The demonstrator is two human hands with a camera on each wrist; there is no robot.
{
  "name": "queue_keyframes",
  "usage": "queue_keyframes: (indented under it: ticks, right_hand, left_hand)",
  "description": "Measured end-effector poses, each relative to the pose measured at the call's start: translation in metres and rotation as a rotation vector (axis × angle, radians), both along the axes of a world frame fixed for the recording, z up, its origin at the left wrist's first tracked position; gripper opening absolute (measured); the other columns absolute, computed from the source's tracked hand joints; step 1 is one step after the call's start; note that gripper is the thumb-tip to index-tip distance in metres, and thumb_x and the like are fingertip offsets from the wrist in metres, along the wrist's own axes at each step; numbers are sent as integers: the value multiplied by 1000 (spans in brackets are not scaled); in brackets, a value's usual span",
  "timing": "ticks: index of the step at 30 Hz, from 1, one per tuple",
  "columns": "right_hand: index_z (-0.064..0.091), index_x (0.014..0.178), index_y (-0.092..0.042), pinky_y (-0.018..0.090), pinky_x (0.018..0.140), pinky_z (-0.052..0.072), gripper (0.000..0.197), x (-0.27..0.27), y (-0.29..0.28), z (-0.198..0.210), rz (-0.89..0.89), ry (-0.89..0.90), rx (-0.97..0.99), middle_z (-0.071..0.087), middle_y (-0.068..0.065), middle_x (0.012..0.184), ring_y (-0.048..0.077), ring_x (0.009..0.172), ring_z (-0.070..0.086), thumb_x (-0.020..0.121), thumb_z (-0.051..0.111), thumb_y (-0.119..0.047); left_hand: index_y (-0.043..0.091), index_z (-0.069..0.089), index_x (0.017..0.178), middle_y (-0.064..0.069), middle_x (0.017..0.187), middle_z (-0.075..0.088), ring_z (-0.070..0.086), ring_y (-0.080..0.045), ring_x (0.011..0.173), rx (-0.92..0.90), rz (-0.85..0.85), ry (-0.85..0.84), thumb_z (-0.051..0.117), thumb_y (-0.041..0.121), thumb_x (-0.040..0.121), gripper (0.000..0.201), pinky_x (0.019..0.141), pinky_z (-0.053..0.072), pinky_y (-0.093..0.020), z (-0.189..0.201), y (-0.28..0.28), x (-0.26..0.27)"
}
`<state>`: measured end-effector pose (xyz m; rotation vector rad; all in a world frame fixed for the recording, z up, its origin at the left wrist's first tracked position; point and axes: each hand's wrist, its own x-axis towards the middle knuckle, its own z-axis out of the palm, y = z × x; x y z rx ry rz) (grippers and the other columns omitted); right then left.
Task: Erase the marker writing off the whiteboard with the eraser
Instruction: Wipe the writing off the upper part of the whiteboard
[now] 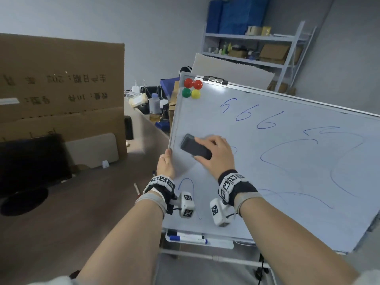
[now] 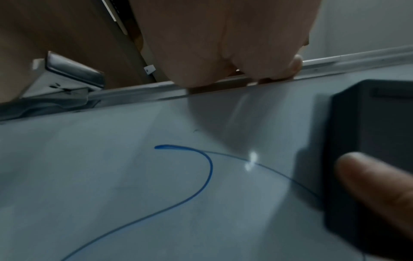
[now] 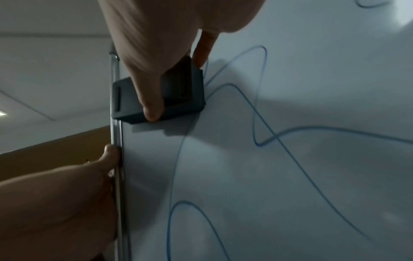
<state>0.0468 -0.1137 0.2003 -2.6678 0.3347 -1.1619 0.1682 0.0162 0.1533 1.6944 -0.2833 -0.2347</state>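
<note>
A tilted whiteboard (image 1: 277, 173) on a stand carries blue marker writing (image 1: 255, 118): digits near the top and long loops lower down. My right hand (image 1: 216, 155) grips a black eraser (image 1: 195, 147) and presses it flat on the board near the left edge. The right wrist view shows the eraser (image 3: 183, 95) pinched between thumb and fingers, beside the frame. My left hand (image 1: 166, 163) grips the board's left frame edge, thumb on the front. In the left wrist view the left hand (image 2: 234, 53) curls over the metal frame (image 2: 357, 60), with the eraser (image 2: 368, 150) at the right.
Several round magnets (image 1: 192, 88) sit at the board's top left beside a clip (image 1: 216, 80). Markers (image 1: 188, 238) lie in the tray below. A large cardboard box (image 1: 61, 89), a dark monitor (image 1: 30, 163) and a cluttered desk stand left; metal shelving (image 1: 257, 50) stands behind.
</note>
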Motion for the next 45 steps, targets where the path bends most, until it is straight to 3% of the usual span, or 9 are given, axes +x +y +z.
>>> queue_keyframes:
  ticks: [3,9,17,20,24,32,34,40,45]
  right_hand:
    - [63,128,-34,43,88,47,60,-3,-4,-8,6,31,-43,57,-5,109,19,98,49,72,83,-35]
    - [59,133,-33,30,90,35,57,0,-14,21,-191,-224,48,53,0,116,20,101,42,79,75,-33]
    - [63,124,-34,40,86,47,63,-7,46,-115,-55,215,36,56,-3,108,21,101,51,66,87,-38]
    - [64,124,-30,38,86,44,62,-1,41,-95,-64,148,-63,57,0,108,25,100,51,67,87,-36]
    - [61,131,-28,35,89,41,59,9,30,-63,-124,-22,-31,56,2,112,23,100,47,76,79,-32]
    - [62,123,-26,38,88,45,66,-24,49,-164,-14,370,45,60,-1,105,23,99,52,64,89,-36]
    - [60,121,-27,37,90,42,60,-25,48,-158,-19,368,48,60,-2,110,25,102,53,68,86,-38]
    - [66,120,-20,38,94,43,48,-18,23,-111,-75,1,-7,59,5,114,29,105,55,74,82,-27]
    - [67,110,-21,40,88,43,51,-53,25,-179,-86,268,70,57,2,107,26,101,52,64,89,-28]
  left_hand:
    - [14,53,101,-3,97,54,49,-17,93,26,2,10,27,50,101,44,91,34,-31,-2,0,3]
    - [7,56,97,-5,95,55,49,-17,90,17,4,-10,31,47,102,48,80,30,-24,-2,-2,3]
    - [7,61,104,-10,104,63,59,-27,111,187,-21,1,34,40,103,43,82,32,-24,-65,30,-8]
    - [3,61,117,-13,118,64,57,-24,114,217,-56,28,33,42,103,49,86,33,-24,-74,41,-7]
    - [6,61,105,-7,103,62,57,-21,98,164,-85,68,36,45,101,46,82,36,-24,-74,38,-6]
    - [15,59,97,-1,96,62,54,-19,92,140,-38,64,38,49,99,40,89,39,-29,-90,40,-8]
    - [14,62,107,-3,107,65,56,-18,99,149,-34,69,38,50,99,44,96,40,-30,-94,41,-8]
    - [25,56,126,-5,126,61,51,-29,126,234,25,109,26,57,98,52,108,33,-36,-89,38,-21]
    - [30,53,128,-2,133,58,34,-31,135,347,168,115,14,61,97,59,112,23,-42,-90,24,-31]
